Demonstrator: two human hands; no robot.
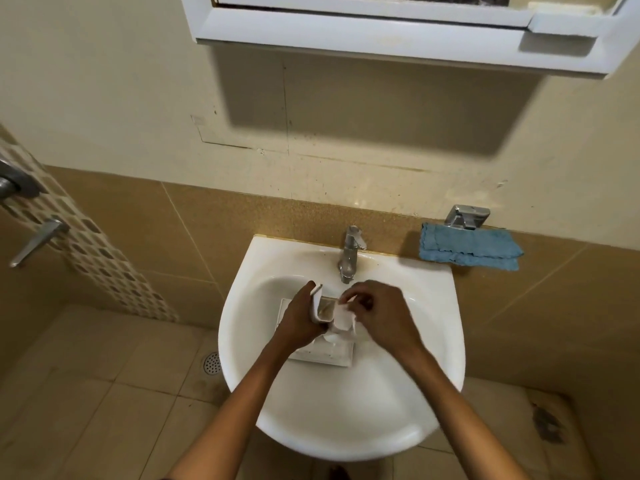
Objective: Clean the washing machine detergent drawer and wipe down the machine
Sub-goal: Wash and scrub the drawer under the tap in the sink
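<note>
- While the white detergent drawer (320, 351) lies in the sink (346, 420), my left hand (301, 320) grips a small white insert (323, 308) above it, fingers clenched around its side.
- My right hand (381, 313) pinches a white piece (343, 315) against that insert.
- Just behind stands the tap (350, 254).
- A blue cloth (469, 247) hangs on the wall at right.

Detergent drawer (322, 355): mid-frame, largely covered by both hands.
Wall cabinet (381, 32): cut by top edge.
Metal fittings (20, 188): cut by left edge.
Forearms: run off bottom edge.
White piece in right hand (381, 311): identity indeterminable.
</note>
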